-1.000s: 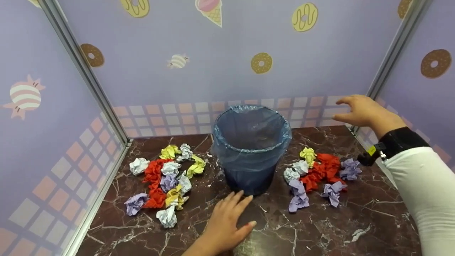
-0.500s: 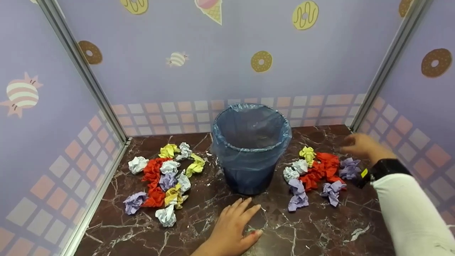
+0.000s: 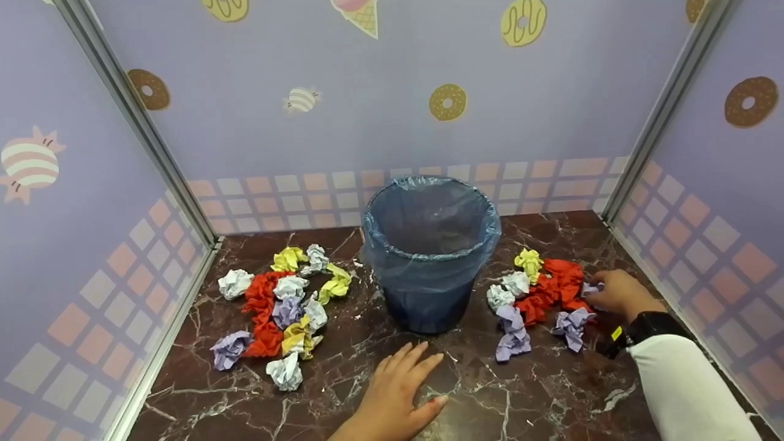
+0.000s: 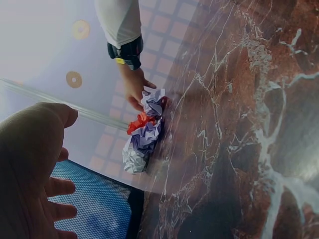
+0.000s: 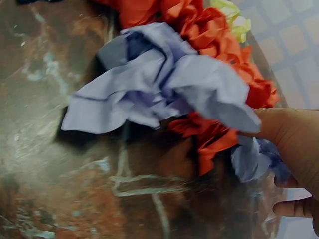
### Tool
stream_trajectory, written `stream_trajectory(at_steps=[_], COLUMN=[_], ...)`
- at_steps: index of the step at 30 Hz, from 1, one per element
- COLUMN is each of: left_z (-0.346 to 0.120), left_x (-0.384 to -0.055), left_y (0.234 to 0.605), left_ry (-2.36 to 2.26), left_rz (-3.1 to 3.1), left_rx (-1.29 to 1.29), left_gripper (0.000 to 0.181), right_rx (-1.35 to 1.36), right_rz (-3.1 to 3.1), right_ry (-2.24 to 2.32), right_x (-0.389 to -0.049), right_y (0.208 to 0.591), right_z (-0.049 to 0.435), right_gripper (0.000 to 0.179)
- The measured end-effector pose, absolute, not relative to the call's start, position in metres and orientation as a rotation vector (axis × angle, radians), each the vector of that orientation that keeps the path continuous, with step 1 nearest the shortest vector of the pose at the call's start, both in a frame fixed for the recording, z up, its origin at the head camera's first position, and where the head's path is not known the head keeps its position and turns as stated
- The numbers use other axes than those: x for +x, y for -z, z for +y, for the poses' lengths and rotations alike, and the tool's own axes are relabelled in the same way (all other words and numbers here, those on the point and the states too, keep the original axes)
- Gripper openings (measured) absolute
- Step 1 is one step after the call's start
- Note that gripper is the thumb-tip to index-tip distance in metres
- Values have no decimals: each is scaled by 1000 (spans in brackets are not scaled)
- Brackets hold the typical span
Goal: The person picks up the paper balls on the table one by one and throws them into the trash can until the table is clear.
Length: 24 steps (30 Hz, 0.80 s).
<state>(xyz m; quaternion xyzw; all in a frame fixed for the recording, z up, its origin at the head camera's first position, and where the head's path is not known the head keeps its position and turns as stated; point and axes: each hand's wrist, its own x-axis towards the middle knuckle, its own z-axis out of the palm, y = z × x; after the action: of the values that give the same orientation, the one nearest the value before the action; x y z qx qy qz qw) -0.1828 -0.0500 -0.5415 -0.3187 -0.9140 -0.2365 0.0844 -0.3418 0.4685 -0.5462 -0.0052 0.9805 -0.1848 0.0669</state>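
My right hand (image 3: 621,294) has its thumb and fingers round a crumpled purple paper ball (image 5: 251,159) at the right edge of the right-hand pile. Much of that ball is hidden by the hand. Another crumpled purple sheet (image 5: 149,82) lies nearer the wrist camera, beside red crumpled paper (image 5: 219,37). My left hand (image 3: 398,395) rests on the table in front of the bin, fingers spread and holding nothing. In the left wrist view, its fingers (image 4: 61,187) are seen against the bin's blue mesh side (image 4: 97,204).
The bin (image 3: 429,300), lined with a blue plastic bag (image 3: 429,272), stands mid-table near the back wall. Left of it lies a pile of crumpled white, red, purple and yellow papers (image 3: 288,312). Patterned panels (image 3: 294,141) enclose the back and both sides of the dark marbled table (image 3: 478,404).
My right hand has come down from above the back right corner to the purple paper ball at the right pile's edge. The left hand has shifted slightly, staying in front of the bin.
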Motion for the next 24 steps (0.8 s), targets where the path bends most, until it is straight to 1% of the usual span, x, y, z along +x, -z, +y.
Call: stream_trajectory(at_steps=[9, 17, 24], left_z=[-53, -55, -57], left_x=[-183, -183, -185], left_y=[546, 546, 547], left_ry=[736, 704, 720], left_rz=[-2722, -2710, -2720], left_rx=[-941, -922, -911], left_gripper=[56, 56, 56], right_rx=[-24, 20, 0], right_rz=[2991, 2945, 2978], right_ry=[603, 550, 518], right_x=[-336, -326, -320], right_y=[567, 570, 575], right_z=[473, 472, 469], right_gripper=[53, 63, 57])
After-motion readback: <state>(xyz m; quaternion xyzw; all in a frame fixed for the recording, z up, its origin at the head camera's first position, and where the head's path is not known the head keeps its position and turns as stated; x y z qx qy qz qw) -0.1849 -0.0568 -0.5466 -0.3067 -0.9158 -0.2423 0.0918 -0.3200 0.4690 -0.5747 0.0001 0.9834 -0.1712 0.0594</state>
